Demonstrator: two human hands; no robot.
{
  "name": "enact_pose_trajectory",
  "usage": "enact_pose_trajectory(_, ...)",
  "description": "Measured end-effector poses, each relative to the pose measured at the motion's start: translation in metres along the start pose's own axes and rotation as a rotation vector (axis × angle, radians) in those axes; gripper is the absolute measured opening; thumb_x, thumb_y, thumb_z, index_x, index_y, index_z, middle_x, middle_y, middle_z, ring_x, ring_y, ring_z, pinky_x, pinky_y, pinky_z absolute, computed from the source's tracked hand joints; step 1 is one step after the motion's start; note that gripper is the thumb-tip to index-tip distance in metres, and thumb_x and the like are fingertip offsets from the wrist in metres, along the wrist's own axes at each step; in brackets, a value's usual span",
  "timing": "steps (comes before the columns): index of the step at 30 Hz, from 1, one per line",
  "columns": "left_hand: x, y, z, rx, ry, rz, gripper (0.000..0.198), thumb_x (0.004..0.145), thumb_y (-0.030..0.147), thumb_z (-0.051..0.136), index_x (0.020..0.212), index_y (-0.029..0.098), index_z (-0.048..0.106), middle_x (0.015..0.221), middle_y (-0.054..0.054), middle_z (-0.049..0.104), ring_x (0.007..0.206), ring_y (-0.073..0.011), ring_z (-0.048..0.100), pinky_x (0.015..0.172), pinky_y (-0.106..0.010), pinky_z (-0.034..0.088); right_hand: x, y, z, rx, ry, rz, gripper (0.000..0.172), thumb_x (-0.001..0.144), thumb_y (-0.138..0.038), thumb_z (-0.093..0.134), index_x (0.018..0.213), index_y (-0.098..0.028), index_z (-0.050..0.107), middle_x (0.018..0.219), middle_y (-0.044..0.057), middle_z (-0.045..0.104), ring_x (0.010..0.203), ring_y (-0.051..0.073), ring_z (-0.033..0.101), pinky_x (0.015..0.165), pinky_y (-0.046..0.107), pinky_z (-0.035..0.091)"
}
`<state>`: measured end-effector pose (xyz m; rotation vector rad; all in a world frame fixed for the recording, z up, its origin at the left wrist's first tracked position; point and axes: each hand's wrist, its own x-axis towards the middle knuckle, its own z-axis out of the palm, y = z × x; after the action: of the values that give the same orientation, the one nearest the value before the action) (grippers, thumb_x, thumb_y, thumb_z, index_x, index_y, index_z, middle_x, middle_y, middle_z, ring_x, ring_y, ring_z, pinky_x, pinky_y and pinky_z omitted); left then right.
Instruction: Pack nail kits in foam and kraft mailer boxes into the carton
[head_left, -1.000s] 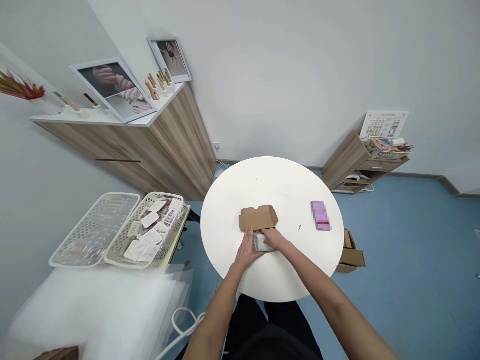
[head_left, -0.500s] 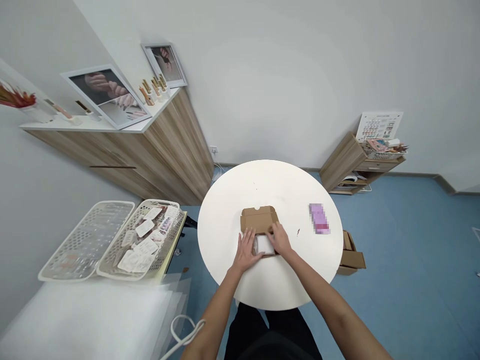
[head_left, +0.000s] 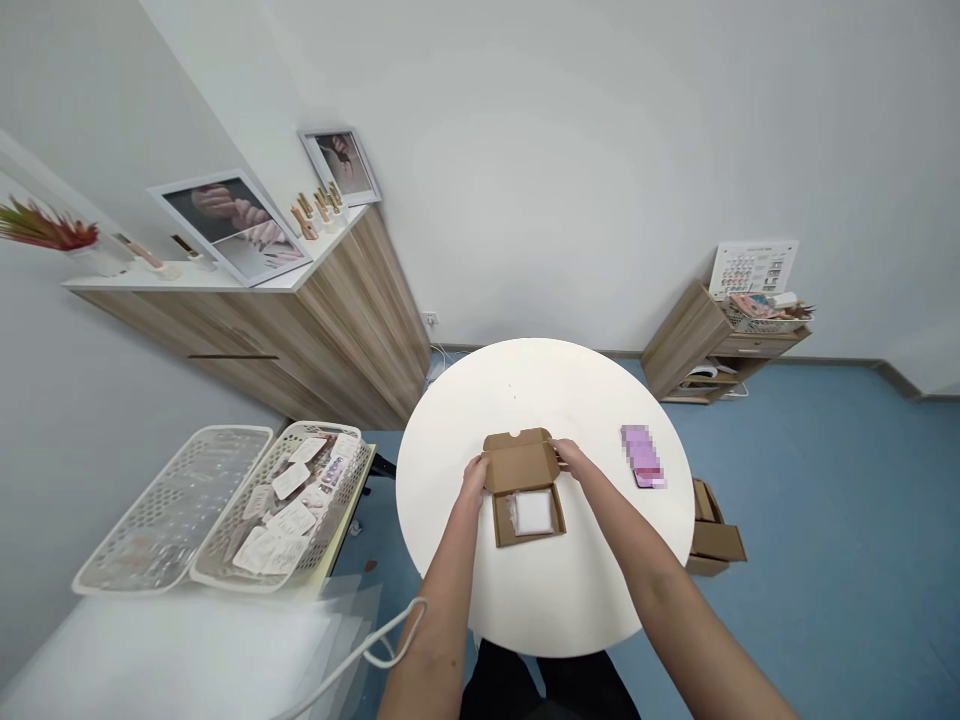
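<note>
A small brown cardboard box (head_left: pixel 501 530) lies open on the round white table (head_left: pixel 540 600), with a white wrapped item (head_left: pixel 532 513) inside it. Its lid (head_left: pixel 519 460) stands raised at the far side. My left hand (head_left: pixel 476 473) grips the lid's left edge and my right hand (head_left: pixel 571 456) grips its right edge, fingers curled on the cardboard. A pink-purple object (head_left: pixel 642 456) lies on the table to the right of my right hand.
Two white perforated baskets (head_left: pixel 225 500) with several packets sit at the left on a surface with clear sheets. A wooden cabinet (head_left: pixel 300 320) with framed pictures stands behind. Cardboard boxes (head_left: pixel 716 535) lie on the blue floor at right, near a small wooden shelf (head_left: pixel 705 345).
Both hands left the white item in the box and moved up to the lid's two side edges. The camera view shifted slightly, so the table sits lower.
</note>
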<state>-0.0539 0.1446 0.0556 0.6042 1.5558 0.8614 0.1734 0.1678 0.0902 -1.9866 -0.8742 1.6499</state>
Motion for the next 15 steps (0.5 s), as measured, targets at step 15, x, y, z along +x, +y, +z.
enact_pose_trajectory(15,-0.047,0.011,-0.009,0.643,-0.081,0.376,0.026,0.078,0.017,0.058,0.102,0.022,0.064,0.102,-0.006,0.07,0.1,-0.0224,0.063,0.09,-0.034,0.048,-0.042,0.004,-0.016,-0.384,0.001,-0.296,0.025,0.066,-0.014,0.066,0.09,-0.021,0.069,0.088,0.004,0.069,0.071,0.017,0.064,0.06,0.027,0.052)
